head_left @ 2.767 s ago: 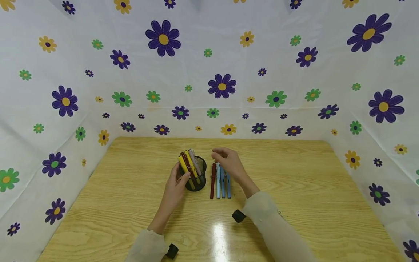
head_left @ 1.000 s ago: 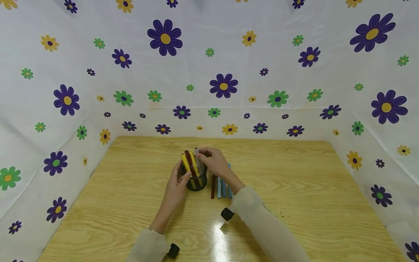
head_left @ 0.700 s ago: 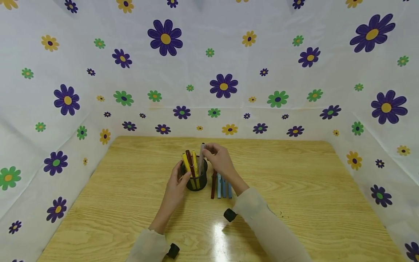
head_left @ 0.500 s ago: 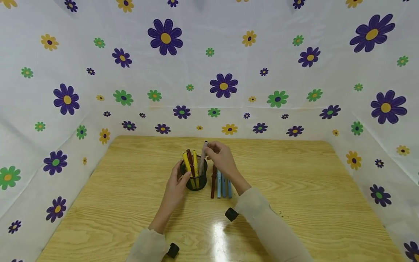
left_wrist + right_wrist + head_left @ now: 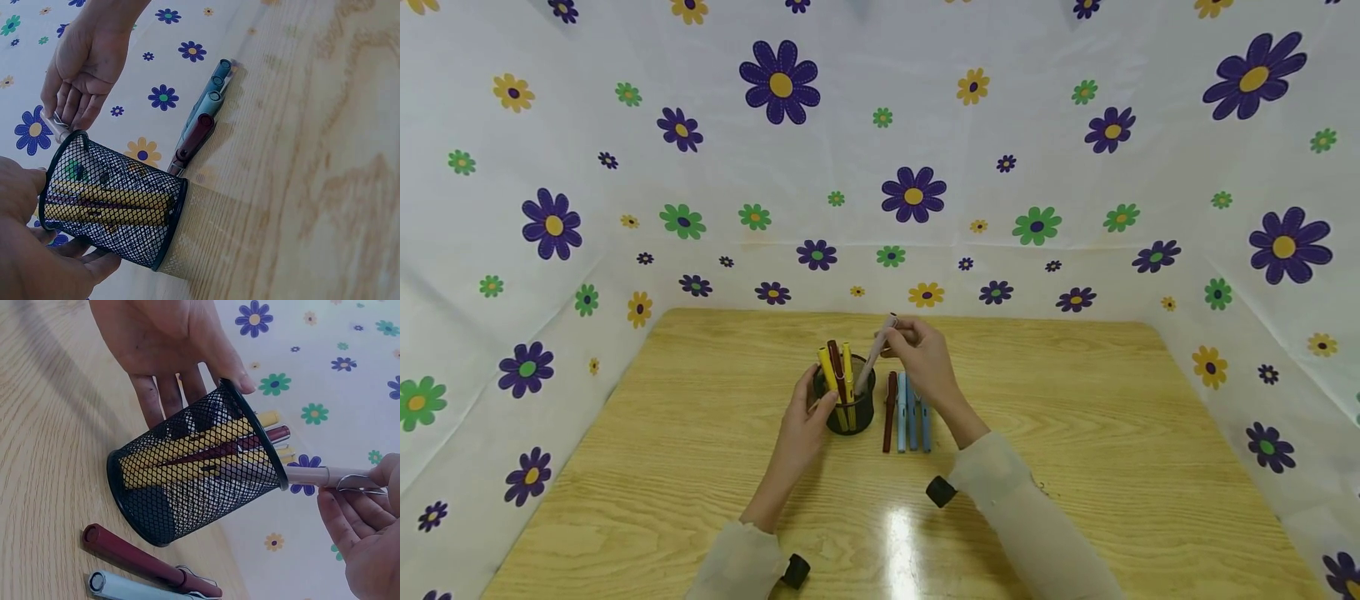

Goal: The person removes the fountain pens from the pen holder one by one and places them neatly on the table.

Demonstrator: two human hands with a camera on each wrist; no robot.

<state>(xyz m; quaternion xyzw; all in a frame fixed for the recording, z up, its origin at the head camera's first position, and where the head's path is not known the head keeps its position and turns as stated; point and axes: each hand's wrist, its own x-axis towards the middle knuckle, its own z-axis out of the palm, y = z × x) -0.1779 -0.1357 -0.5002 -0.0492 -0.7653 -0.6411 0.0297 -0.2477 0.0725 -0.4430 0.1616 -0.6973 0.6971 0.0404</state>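
Note:
My left hand point(image 5: 801, 429) grips the black mesh pen cup point(image 5: 856, 417) from its left side, thumb at the rim in the right wrist view. Two yellow pens point(image 5: 826, 367) and a dark red pen point(image 5: 837, 362) stand inside it. With my right hand point(image 5: 925, 358) I pinch a pale grey pen point(image 5: 874, 354) near its clip end. That pen leans to the right, its lower end still within the cup, as the right wrist view confirms where the grey pen point(image 5: 306, 475) passes the rim.
Right of the cup, a dark red pen point(image 5: 889, 417), a light blue pen point(image 5: 902, 421) and two blue pens point(image 5: 926, 429) lie side by side on the wooden table point(image 5: 1075, 400). A flower-printed white cloth point(image 5: 1037, 150) encloses the back and sides.
My right hand moved left from over the row of pens to the cup and took hold of the grey pen. It then drew the pen up and rightward. The left hand stayed on the cup.

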